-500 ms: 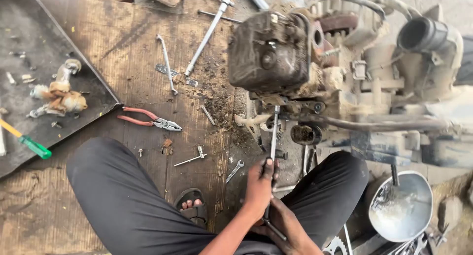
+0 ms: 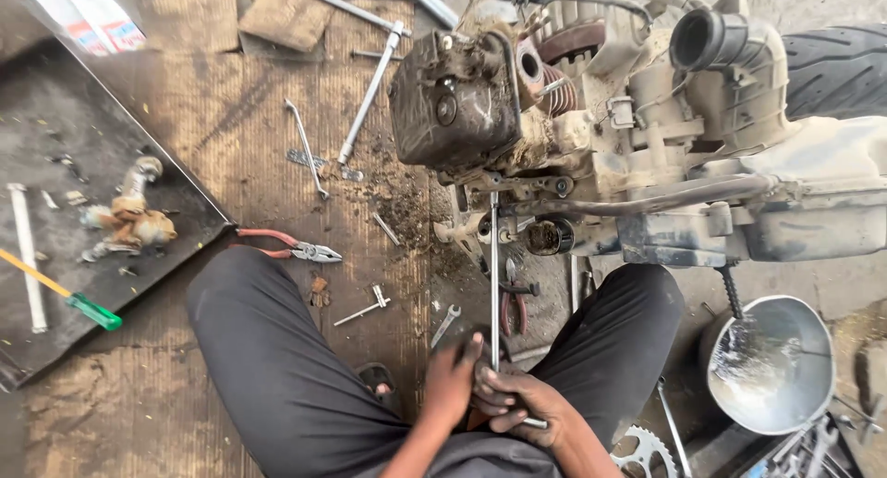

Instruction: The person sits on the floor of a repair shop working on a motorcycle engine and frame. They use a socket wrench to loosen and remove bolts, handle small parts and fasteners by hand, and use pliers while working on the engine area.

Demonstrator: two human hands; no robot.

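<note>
A long metal T-handle wrench (image 2: 494, 275) runs from my hands up to the underside of a dirty motorcycle engine (image 2: 462, 99). My left hand (image 2: 450, 381) and my right hand (image 2: 522, 402) both grip its lower handle end, close together between my knees. The engine's dark, mud-caked cover faces me, and the shaft tip meets the frame just below it.
Red-handled pliers (image 2: 291, 248) lie by my left knee, a second pair (image 2: 514, 307) beside the shaft. Long wrenches (image 2: 370, 95) and small spanners (image 2: 444, 325) lie on the floor. A metal tray (image 2: 185, 192) with parts sits at left, a metal bowl (image 2: 771, 367) at right, a sprocket (image 2: 637, 450) below.
Both hands have slid lower on the wrench toward my lap; the left hand now grips beside the right at the handle end. The view has shifted slightly.
</note>
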